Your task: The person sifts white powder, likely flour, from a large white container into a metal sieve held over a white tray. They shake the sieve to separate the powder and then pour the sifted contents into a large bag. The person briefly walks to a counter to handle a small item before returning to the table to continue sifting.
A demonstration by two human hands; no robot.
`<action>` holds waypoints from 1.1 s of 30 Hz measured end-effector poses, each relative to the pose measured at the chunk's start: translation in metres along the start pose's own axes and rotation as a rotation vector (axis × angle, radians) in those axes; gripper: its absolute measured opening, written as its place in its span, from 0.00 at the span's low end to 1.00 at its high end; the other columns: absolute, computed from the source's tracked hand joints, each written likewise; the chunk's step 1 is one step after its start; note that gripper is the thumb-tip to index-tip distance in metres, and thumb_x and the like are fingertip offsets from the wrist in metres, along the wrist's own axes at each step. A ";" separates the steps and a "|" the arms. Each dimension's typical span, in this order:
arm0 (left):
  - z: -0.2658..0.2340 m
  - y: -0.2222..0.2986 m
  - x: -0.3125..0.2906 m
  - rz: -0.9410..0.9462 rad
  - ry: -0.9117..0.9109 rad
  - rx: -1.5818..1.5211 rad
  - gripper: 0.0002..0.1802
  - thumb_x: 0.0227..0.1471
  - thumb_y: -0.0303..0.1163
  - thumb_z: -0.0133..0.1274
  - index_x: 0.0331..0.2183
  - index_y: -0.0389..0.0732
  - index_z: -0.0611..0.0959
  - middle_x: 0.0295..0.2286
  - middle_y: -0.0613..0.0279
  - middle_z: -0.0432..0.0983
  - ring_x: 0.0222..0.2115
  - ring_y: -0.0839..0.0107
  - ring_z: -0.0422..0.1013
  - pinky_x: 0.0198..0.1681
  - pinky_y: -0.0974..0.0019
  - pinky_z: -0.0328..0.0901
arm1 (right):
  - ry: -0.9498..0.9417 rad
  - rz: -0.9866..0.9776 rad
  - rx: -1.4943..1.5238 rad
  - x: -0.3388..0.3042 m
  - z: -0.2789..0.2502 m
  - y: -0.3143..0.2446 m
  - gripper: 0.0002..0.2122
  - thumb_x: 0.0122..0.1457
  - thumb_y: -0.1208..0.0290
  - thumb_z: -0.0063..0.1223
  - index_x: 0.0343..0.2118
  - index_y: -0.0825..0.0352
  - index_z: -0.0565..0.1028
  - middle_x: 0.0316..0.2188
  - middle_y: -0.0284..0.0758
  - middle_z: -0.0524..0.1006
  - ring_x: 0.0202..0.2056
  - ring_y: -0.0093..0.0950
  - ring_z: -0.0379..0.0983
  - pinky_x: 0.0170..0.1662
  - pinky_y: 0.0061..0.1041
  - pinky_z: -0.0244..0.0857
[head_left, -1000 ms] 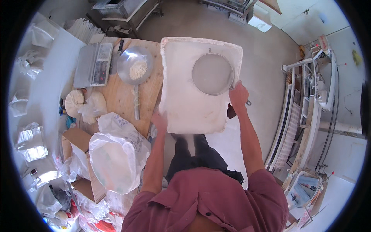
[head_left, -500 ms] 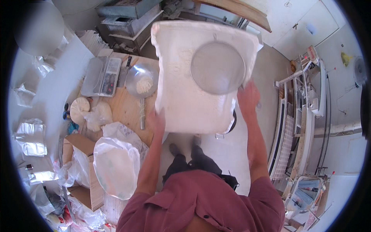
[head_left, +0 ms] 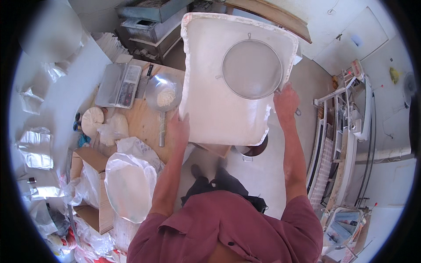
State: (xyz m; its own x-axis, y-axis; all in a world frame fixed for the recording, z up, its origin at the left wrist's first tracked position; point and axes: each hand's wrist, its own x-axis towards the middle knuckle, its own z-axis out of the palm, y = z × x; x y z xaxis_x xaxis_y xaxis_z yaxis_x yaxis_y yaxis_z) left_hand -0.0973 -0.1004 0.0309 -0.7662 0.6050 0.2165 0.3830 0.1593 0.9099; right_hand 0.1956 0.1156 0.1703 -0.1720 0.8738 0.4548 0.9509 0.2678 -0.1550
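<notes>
A big white tub [head_left: 206, 109] with a ragged, chipped rim is held up in front of me. My left hand [head_left: 179, 128] is closed on its left rim. At its right rim my right hand [head_left: 286, 103] is closed, with a metal loop sticking out beyond the fingers like the end of the strainer's handle. The round fine-mesh strainer [head_left: 251, 69] shows over the upper right part of the tub, two small wire hooks on its ring. Whether it touches the tub's bottom I cannot tell.
Below the tub a dark-filled metal pot [head_left: 254, 150] stands on the floor. On the left, a wooden table [head_left: 144, 127] bears a metal ladle [head_left: 163, 94] with pale dough-like stuff, a knife and a plastic case [head_left: 116, 85]. Nearer are a cardboard box [head_left: 94, 188] and a lined bucket [head_left: 130, 188].
The tub, strainer and both hands have moved slightly away from me. More of the pot and a wooden edge now show beneath the tub. Both hands keep their hold.
</notes>
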 end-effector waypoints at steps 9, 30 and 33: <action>0.009 -0.007 -0.023 0.038 0.118 0.096 0.13 0.48 0.28 0.62 0.37 0.32 0.84 0.19 0.44 0.73 0.18 0.57 0.69 0.25 0.55 0.62 | -0.085 0.006 -0.040 -0.001 0.035 0.023 0.15 0.51 0.68 0.65 0.35 0.71 0.71 0.25 0.47 0.79 0.32 0.49 0.79 0.34 0.46 0.71; 0.058 -0.119 -0.099 -0.101 0.028 0.342 0.25 0.46 0.25 0.63 0.50 0.37 0.81 0.36 0.45 0.82 0.36 0.50 0.79 0.43 0.52 0.70 | -0.239 -0.260 -0.162 -0.044 0.162 0.085 0.14 0.49 0.67 0.62 0.37 0.65 0.75 0.26 0.41 0.78 0.29 0.42 0.79 0.34 0.42 0.73; 0.067 -0.130 -0.094 -0.095 0.052 0.320 0.26 0.46 0.24 0.63 0.50 0.39 0.82 0.38 0.46 0.82 0.38 0.50 0.78 0.43 0.53 0.70 | -0.319 -0.272 -0.207 -0.047 0.164 0.074 0.15 0.48 0.67 0.61 0.39 0.65 0.77 0.26 0.40 0.79 0.29 0.42 0.79 0.34 0.42 0.73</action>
State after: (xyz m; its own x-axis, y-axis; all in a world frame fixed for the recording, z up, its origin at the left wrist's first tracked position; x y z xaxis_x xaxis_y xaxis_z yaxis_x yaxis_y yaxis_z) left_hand -0.0409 -0.1257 -0.1309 -0.8286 0.5362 0.1611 0.4445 0.4549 0.7717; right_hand 0.2315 0.1613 -0.0062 -0.4615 0.8731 0.1571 0.8862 0.4458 0.1259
